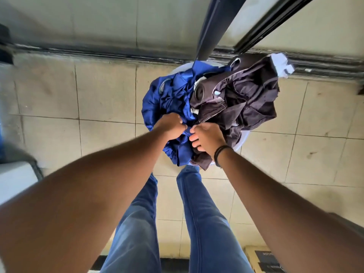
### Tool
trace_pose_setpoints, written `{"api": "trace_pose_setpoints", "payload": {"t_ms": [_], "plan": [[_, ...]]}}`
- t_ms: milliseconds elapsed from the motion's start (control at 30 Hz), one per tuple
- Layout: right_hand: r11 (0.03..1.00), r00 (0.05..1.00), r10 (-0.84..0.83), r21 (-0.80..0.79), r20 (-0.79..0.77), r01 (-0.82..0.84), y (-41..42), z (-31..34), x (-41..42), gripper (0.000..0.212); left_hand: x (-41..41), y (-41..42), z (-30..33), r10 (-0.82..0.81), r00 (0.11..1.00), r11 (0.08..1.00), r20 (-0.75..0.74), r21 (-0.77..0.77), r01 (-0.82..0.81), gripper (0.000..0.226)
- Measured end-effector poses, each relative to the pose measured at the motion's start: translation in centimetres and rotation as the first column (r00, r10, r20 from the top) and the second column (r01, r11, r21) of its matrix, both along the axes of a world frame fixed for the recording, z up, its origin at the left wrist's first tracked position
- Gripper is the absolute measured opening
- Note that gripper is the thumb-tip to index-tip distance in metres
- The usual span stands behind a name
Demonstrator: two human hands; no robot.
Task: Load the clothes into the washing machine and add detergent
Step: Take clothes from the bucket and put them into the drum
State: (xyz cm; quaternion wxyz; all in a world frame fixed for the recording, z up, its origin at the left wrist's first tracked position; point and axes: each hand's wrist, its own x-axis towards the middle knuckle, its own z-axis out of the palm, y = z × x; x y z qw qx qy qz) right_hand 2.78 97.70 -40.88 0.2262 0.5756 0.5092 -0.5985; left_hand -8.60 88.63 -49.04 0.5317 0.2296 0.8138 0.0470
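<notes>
Now, at centre frame, our left hand (172, 125) and right hand (208, 137) both clutch the blue garment (167, 99) heaped beside dark clothes (246, 99) in a white basket (239, 143).

Home laundry or utility spot is indicated: worn beige floor tiles (102, 91), a dark sliding-door track (118, 53), a pale tub (239, 143) heaped with clothes (216, 99), white appliance corner (13, 180) at left.

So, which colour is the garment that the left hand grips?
Bright royal blue, plain with no pattern, gripped by the left hand; the head view shows it.
</notes>
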Motion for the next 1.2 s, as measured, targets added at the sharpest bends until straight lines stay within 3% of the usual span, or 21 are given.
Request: {"api": "trace_pose_setpoints", "payload": {"t_ms": [100, 267, 333, 400, 467, 567, 633, 667, 733, 800, 900, 967, 1100, 1200], "plan": [[0.992, 0.993, -0.122, -0.038, -0.007, 0.121, -0.3, 0.0, 0.1, 0.017, -0.6, -0.8, 0.7, -0.098, 0.995, 0.994, -0.023, -0.061, 0.096, 0.031], [0.992, 0.992, -0.122, -0.033, 0.018, 0.122, -1.3, -0.3, 0.9, 0.043, 1.7, -2.6, 7.4, 0.187, 0.982, 0.976, 0.018, 0.113, -0.188, 0.039], [0.987, 0.992, -0.112, -0.109, 0.055, 0.117, -1.4, -0.2, 0.5, 0.054, 3.4, -4.0, 10.7, 0.229, 0.972, 0.961, 0.041, 0.150, -0.233, 0.039], [0.965, 0.993, -0.087, -0.242, 0.078, 0.103, -1.9, -0.1, -0.1, 0.052, 5.2, -5.9, 13.8, 0.224, 0.974, 0.952, 0.023, 0.211, -0.223, 0.041], [0.963, 0.998, -0.007, -0.269, 0.065, 0.024, -3.0, -0.6, -0.8, 0.055, 6.8, -7.3, 17.2, 0.198, 0.977, 0.917, 0.075, 0.338, -0.212, 0.039], [0.971, 0.981, 0.195, -0.142, 0.021, -0.190, -5.0, -1.9, -2.0, 0.063, 8.7, -8.6, 22.5, 0.134, 0.964, 0.840, 0.228, 0.490, -0.232, 0.027], [0.965, 0.964, 0.254, -0.084, 0.082, -0.247, -5.6, -2.6, -2.2, 0.074, 9.4, -9.3, 24.6, 0.130, 0.957, 0.793, 0.258, 0.552, -0.257, 0.027], [0.962, 0.954, 0.271, -0.053, 0.125, -0.267, -5.7, -2.7, -2.1, 0.069, 9.4, -9.9, 25.1, 0.149, 0.949, 0.778, 0.280, 0.559, -0.287, 0.027], [0.953, 0.937, 0.288, 0.033, 0.200, -0.300, -5.5, -3.1, -1.5, 0.046, 9.0, -11.0, 24.6, 0.174, 0.935, 0.775, 0.308, 0.543, -0.323, 0.024], [0.938, 0.925, 0.305, 0.096, 0.225, -0.333, -5.6, -2.8, -1.1, 0.037, 7.9, -11.5, 23.0, 0.241, 0.937, 0.768, 0.252, 0.541, -0.343, 0.017], [0.904, 0.915, 0.362, 0.173, 0.177, -0.391, -6.7, 0.0, -1.1, 0.025, 5.1, -11.1, 17.5, 0.443, 0.896, 0.764, -0.007, 0.526, -0.374, 0.033], [0.879, 0.909, 0.400, 0.229, 0.121, -0.417, -7.6, 2.8, -1.0, 0.016, 3.1, -10.2, 13.2, 0.493, 0.865, 0.814, -0.088, 0.397, -0.424, 0.052], [0.782, 0.837, 0.547, 0.346, 0.017, -0.518, -9.2, 10.1, -0.4, 0.040, 1.0, -7.1, 6.4, 0.515, 0.856, 0.855, 0.052, 0.044, -0.517, 0.068], [0.728, 0.759, 0.647, 0.350, -0.069, -0.589, -9.4, 14.2, 0.7, 0.043, -0.3, -4.6, 4.3, 0.456, 0.884, 0.890, 0.101, -0.057, -0.453, 0.054]]}}
